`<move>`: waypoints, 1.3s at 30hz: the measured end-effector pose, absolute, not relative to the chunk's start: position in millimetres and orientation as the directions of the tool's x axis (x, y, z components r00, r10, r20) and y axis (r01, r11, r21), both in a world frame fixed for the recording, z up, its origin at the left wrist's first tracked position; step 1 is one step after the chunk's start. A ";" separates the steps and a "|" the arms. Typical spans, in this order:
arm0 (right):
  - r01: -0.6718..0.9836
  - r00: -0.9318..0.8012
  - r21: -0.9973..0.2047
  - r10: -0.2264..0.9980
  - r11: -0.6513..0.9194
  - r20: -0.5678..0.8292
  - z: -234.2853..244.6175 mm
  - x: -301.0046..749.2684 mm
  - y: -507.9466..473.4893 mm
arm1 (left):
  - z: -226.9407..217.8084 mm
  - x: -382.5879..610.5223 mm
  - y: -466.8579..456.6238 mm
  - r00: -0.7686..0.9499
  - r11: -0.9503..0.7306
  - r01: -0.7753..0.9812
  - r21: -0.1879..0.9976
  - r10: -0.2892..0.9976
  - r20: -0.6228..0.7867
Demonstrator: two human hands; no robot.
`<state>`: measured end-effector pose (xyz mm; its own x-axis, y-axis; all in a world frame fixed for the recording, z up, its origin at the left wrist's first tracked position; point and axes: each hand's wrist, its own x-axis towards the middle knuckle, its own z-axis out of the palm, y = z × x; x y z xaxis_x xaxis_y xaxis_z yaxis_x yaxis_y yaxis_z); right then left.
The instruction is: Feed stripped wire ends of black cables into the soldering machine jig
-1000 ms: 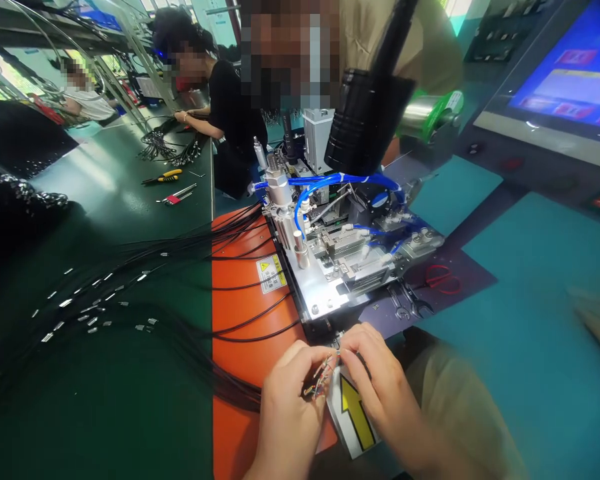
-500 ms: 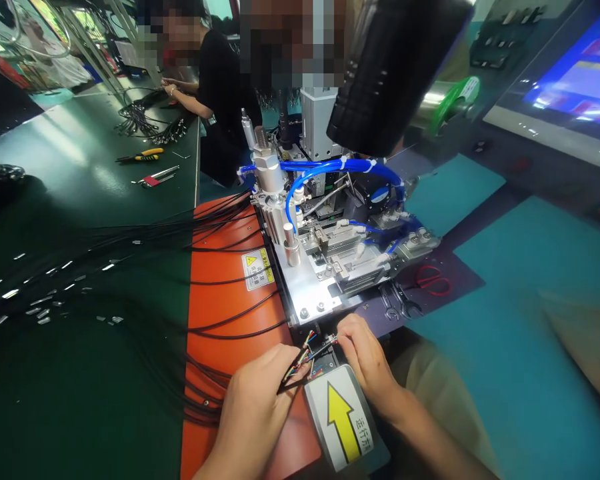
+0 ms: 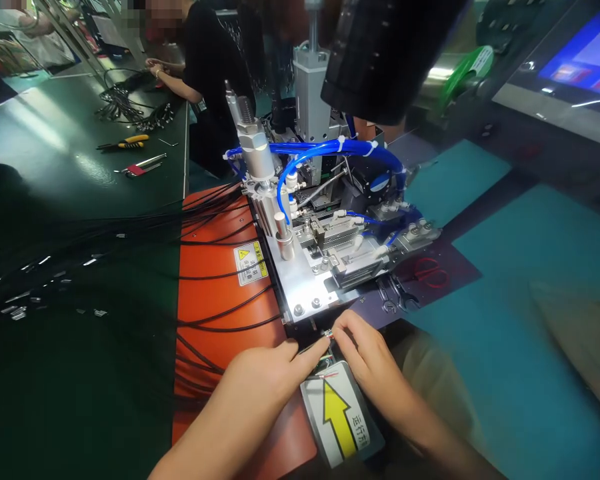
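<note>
My left hand [image 3: 273, 377] is closed over thin black cables. Their stripped coloured wires [image 3: 324, 363] show under its fingers, and its index finger reaches to the fingertips of my right hand [image 3: 363, 347]. My right thumb and finger pinch the coloured wire ends [image 3: 329, 335] at the front edge of the machine; fingers partly hide them. Just below lies a grey cover with a yellow arrow label [image 3: 336, 413], a reddish wire tip resting over its top edge. Black cables [image 3: 230, 327] run across the orange plate [image 3: 215, 293] into the machine [image 3: 300, 287].
Blue air tubes [image 3: 330, 148] arch over the machine, below a black cylinder [image 3: 380, 60]. Wrenches [image 3: 397, 297] and red scissors [image 3: 431, 273] lie to its right. On the green table [image 3: 80, 373] are more cables, pliers [image 3: 125, 143] and hex keys [image 3: 143, 167]. A co-worker [image 3: 210, 73] sits behind.
My left hand has moved forward and right, its index finger now meeting my right fingertips. The fanned-out coloured wires are now mostly covered. The view has shifted slightly.
</note>
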<state>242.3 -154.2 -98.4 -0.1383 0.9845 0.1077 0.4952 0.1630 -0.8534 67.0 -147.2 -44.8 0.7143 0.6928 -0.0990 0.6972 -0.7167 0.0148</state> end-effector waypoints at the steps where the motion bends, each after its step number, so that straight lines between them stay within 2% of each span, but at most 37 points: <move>1: 0.496 -0.133 -0.855 0.986 0.150 0.096 -98.4 242.0 -153.7 | -43.8 68.2 -146.8 0.707 -0.708 0.705 0.032 0.699 -0.104; 7: 0.448 -0.148 -0.889 0.988 0.098 0.034 -98.3 243.1 -148.5 | -41.1 70.7 -144.7 0.640 -0.608 0.758 0.235 0.762 -0.094; 11: 0.376 -0.199 -0.910 0.974 0.176 0.106 -106.8 245.6 -146.0 | -44.2 69.8 -142.5 0.612 -0.539 0.741 0.400 0.788 -0.071; 14: 0.333 -0.226 -0.909 0.957 0.249 0.179 -116.7 247.7 -144.2 | -46.6 69.1 -141.9 0.583 -0.493 0.728 0.476 0.811 -0.053; 18: 0.325 -0.232 -0.919 0.961 0.222 0.150 -117.3 249.0 -140.6 | -41.5 71.4 -139.7 0.574 -0.473 0.740 0.478 0.814 -0.083; 23: 0.333 -0.230 -0.937 0.973 0.111 0.033 -101.5 248.9 -137.3 | -37.2 75.4 -141.9 0.611 -0.552 0.774 0.311 0.779 -0.139; 26: 0.314 -0.210 -0.947 0.978 0.071 0.003 -97.5 248.0 -137.3 | -45.8 69.8 -152.1 0.584 -0.551 0.800 0.239 0.806 -0.096; 28: 0.299 -0.191 -0.953 0.981 0.041 -0.018 -98.1 246.5 -138.1 | -52.4 62.9 -159.7 0.532 -0.494 0.811 0.312 0.845 -0.045; 31: 0.285 -0.156 -0.959 0.987 0.003 -0.043 -100.2 243.5 -140.0 | -56.8 53.8 -166.6 0.439 -0.356 0.745 0.564 0.898 -0.014; 33: 0.280 -0.137 -0.960 0.989 -0.014 -0.054 -100.8 242.0 -141.2 | -55.6 50.6 -167.4 0.421 -0.305 0.692 0.654 0.907 -0.022; 36: 0.275 -0.129 -0.961 0.989 -0.029 -0.067 -100.2 241.4 -142.3 | -51.7 49.2 -166.3 0.449 -0.349 0.693 0.631 0.893 0.001; 39: 0.275 -0.125 -0.960 0.989 -0.044 -0.081 -99.1 241.8 -141.7 | -50.7 49.0 -164.9 0.492 -0.451 0.734 0.508 0.869 0.060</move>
